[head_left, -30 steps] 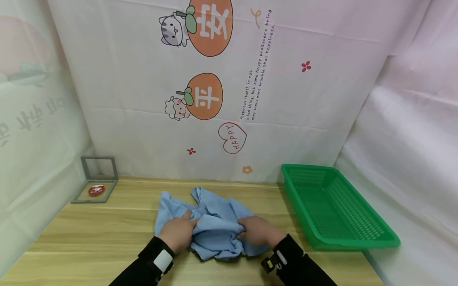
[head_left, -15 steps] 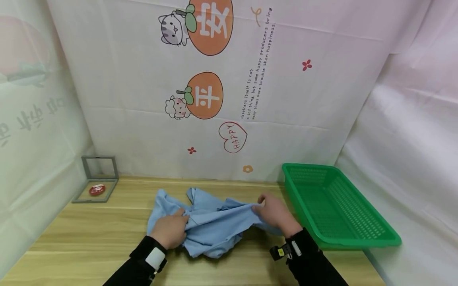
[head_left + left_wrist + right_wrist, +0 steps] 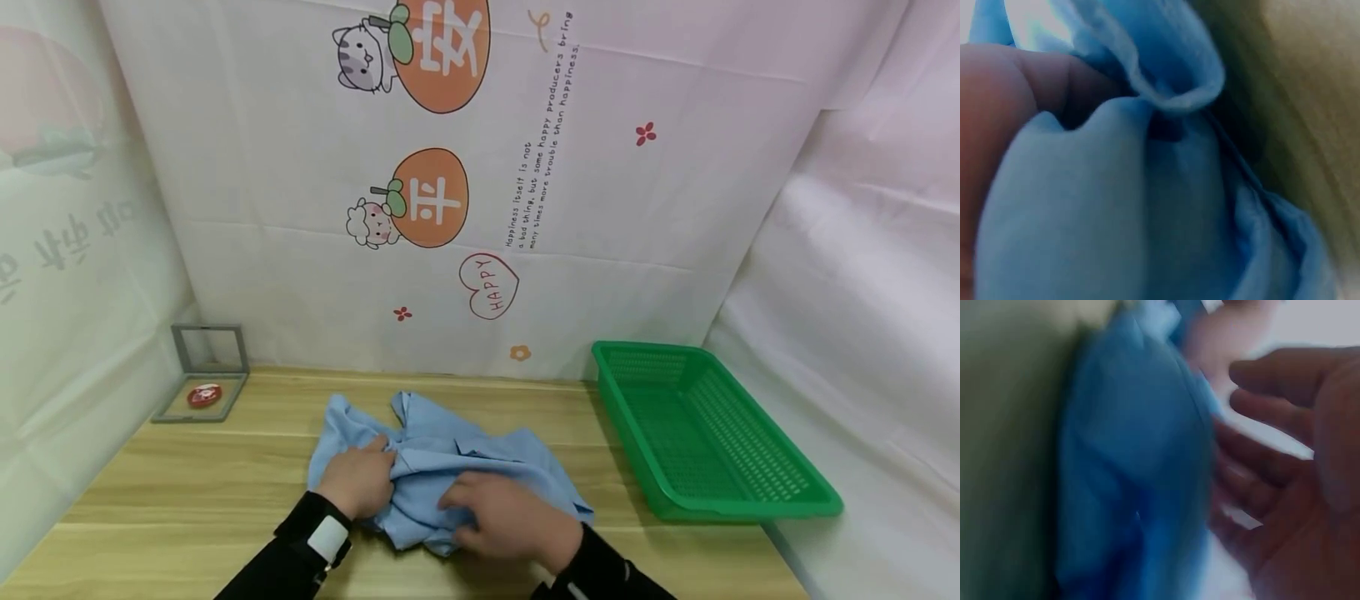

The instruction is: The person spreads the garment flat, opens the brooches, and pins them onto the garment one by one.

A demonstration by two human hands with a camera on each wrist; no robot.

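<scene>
A crumpled light blue cloth [image 3: 431, 427] lies in folds on the wooden table, in the middle of the head view. My left hand [image 3: 357, 481] grips its left part; in the left wrist view the bent fingers [image 3: 997, 94] press into the gathered cloth [image 3: 1079, 194]. Over the front right part of the cloth is my right hand [image 3: 517, 518], blurred, with nothing in its grasp. From the right wrist, its fingers [image 3: 1272, 375] appear spread and loosely bent beside the cloth [image 3: 1141, 419]; whether they touch it I cannot tell.
A green perforated basket [image 3: 641, 462] stands on the right of the table. At the back left, a grey hinged frame [image 3: 187, 419] stands unfolded with a round red item [image 3: 204, 396] in its lower half. White printed sheets [image 3: 300, 292] wall the table on three sides.
The right hand drew the cloth's edge out to the right, let go, and moved back left and nearer. The cloth now spreads farther right. The left hand shifted slightly left, keeping its grip.
</scene>
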